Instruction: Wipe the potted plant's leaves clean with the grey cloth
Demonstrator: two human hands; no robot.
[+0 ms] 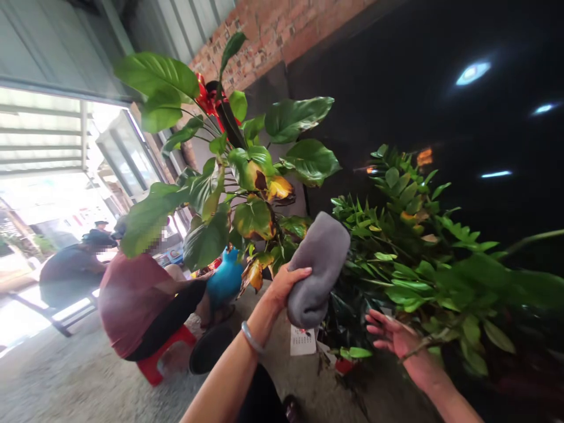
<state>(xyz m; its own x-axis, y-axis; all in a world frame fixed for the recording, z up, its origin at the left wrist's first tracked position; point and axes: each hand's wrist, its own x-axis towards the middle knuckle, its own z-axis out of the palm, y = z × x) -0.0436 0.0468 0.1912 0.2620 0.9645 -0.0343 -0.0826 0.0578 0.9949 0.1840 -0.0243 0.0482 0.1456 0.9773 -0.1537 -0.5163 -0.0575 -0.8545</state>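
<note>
My left hand (282, 285) is closed around a folded grey cloth (316, 267), held up in front of the plants; a bangle sits on that wrist. My right hand (394, 338) is lower and to the right, fingers spread, with a thin stem of the bushy small-leaved plant (414, 247) lying across the palm. Behind the cloth stands a tall plant with big glossy leaves (247, 176), some yellowed and browned, and a red ribbon (205, 97) near its top.
A person in a maroon top (132, 299) sits on a low red stool (161, 355) at the left, other people beyond near the bright opening. A white tag (303, 341) hangs at the plant base. Brick wall and a dark glossy panel stand behind.
</note>
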